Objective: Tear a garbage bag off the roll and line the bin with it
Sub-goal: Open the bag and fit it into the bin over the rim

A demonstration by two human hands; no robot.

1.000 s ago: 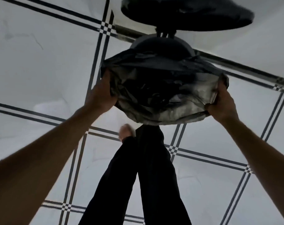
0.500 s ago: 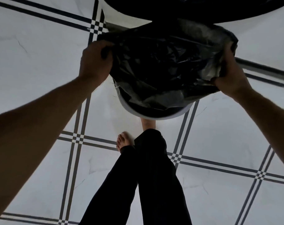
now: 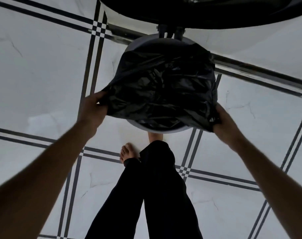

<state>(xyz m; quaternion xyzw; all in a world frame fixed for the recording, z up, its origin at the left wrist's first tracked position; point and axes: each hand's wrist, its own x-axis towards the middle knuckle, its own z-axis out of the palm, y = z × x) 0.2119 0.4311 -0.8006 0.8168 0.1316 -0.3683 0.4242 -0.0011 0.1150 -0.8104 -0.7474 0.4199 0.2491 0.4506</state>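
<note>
A black garbage bag (image 3: 162, 83) lies crumpled over the mouth of a round white bin (image 3: 161, 130) on the floor in front of me. The bag covers the far and right parts of the rim, while the near rim shows bare. My left hand (image 3: 93, 110) grips the bag's left edge and holds it out beyond the bin. My right hand (image 3: 224, 120) grips the bag's right edge, low beside the bin's wall. The inside of the bin is hidden by the plastic.
The floor (image 3: 43, 75) is white tile with dark checked lines. A dark round table top (image 3: 207, 12) on a metal post (image 3: 171, 31) hangs over the far side of the bin. My legs in dark trousers (image 3: 157, 187) and bare feet stand just short of the bin.
Both hands have come down and toward me with the bag's edges. The bag now spreads wider over the bin's mouth. The view has tilted, so more of the bin shows.
</note>
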